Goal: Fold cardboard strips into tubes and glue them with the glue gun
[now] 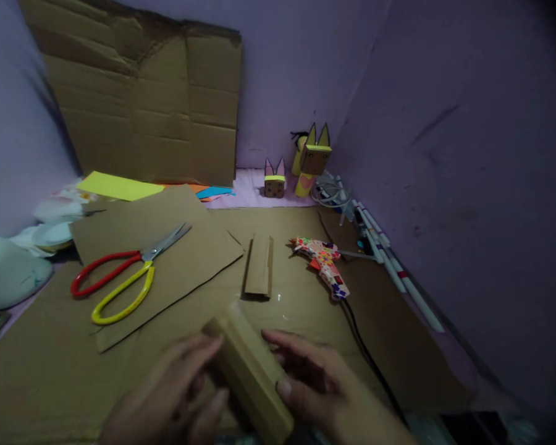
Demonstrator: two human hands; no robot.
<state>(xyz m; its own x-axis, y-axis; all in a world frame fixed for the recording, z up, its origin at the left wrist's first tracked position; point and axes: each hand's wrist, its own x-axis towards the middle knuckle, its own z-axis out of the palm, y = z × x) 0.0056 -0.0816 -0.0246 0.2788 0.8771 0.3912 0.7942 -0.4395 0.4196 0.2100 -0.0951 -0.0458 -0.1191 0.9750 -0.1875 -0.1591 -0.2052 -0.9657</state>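
Near the lower edge, a folded cardboard piece (pixel 252 377) is held at a slant between two bare hands, close to the wearer and above the cardboard base sheet (pixel 189 321). The left hand (pixel 176 395) has its fingertips on the left side; the right hand (pixel 324 383) has thumb and fingers along the right side. Each grip is grasping that piece, lightly by the look of it, probably so its folds stay uncrushed and it can be turned easily. The base sheet likely shields what lies beneath.

Just beyond the hands, a folded cardboard strip (pixel 259 267) lies flat, set apart perhaps to stay within reach. A flowered glue gun (pixel 323 259) rests on its side at right, nozzle leftward, its cord (pixel 366 346) running towards the wearer, seemingly to keep the middle free. Scissors (pixel 148 253) lie at left, slightly open, on loose cardboard.

Counted: two folded cardboard items, one held and one lying; one glue gun; one pair of scissors; two pointed-eared box heads, one small (pixel 274 185), one raised on a yellow body (pixel 314 161); one big cardboard panel (pixel 148 99) leaning on the wall; several white pens (pixel 393 272), too overlapped to number
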